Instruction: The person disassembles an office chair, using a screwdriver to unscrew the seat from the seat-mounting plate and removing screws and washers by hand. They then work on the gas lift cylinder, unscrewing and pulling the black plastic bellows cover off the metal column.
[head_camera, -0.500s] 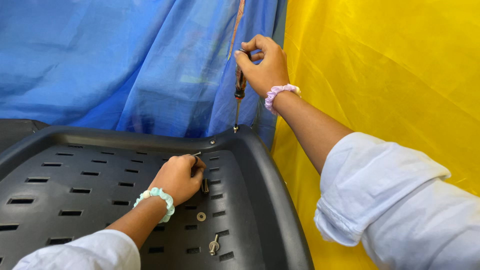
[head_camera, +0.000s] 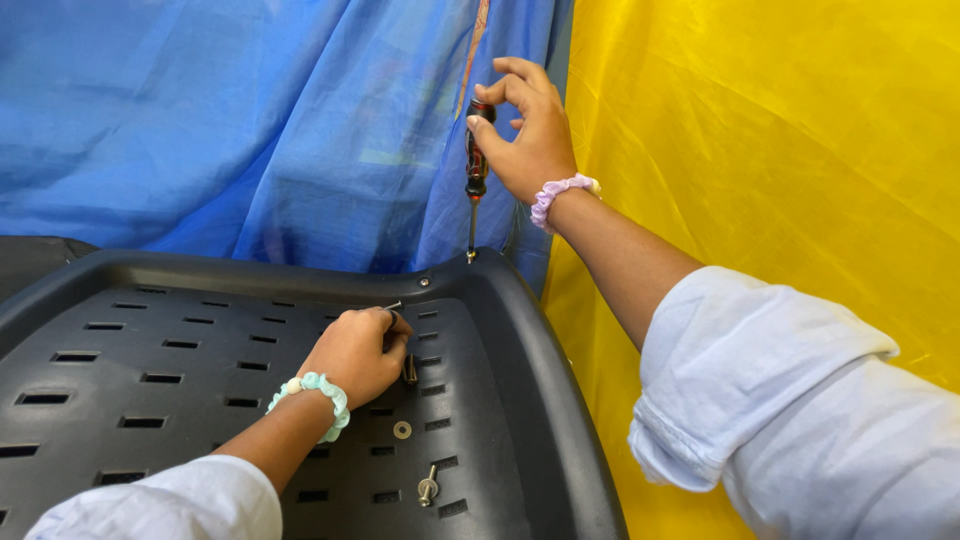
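Two hands, right hand (head_camera: 530, 135) gripping screwdriver (head_camera: 476, 165), slotted black plastic seat (head_camera: 150, 370)

You are wearing rolled white sleeves (head_camera: 760, 390), a mint scrunchie (head_camera: 318, 393) lower left, and a lilac scrunchie (head_camera: 560, 192) at upper centre.

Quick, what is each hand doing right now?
Left hand: closed on a small metal part against the black slotted seat.
Right hand: closed, holding the screwdriver upright at the seat's rim.
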